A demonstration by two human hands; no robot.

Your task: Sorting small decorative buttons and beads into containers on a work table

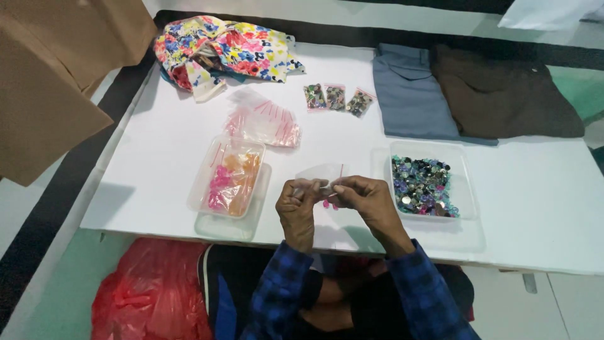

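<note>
Small clear zip bag (pixel 322 173) sits pinched between both hands just above the near edge of the white table (pixel 535 201), mouth held at the fingertips. Left hand (pixel 297 204) grips the bag's left side with fingers closed on it; right hand (pixel 368 198) grips the right side the same way. A few pink bits (pixel 330 204) show just under the bag, between the hands; can't tell if they are inside it or on the table. Right of the bag: clear tray of mixed dark and blue beads (pixel 423 186). Left of the bag: clear tub with pink and orange beads (pixel 229 177). Beyond the bag: loose pile of empty zip bags (pixel 264 119), then three filled small bags (pixel 335 98) in a row. Far left of those, floral cloth (pixel 220 50); far right, folded blue garment (pixel 412 94) beside a brown one (pixel 503 94). Red plastic bag (pixel 151 293) lies on the floor below the table.
</note>
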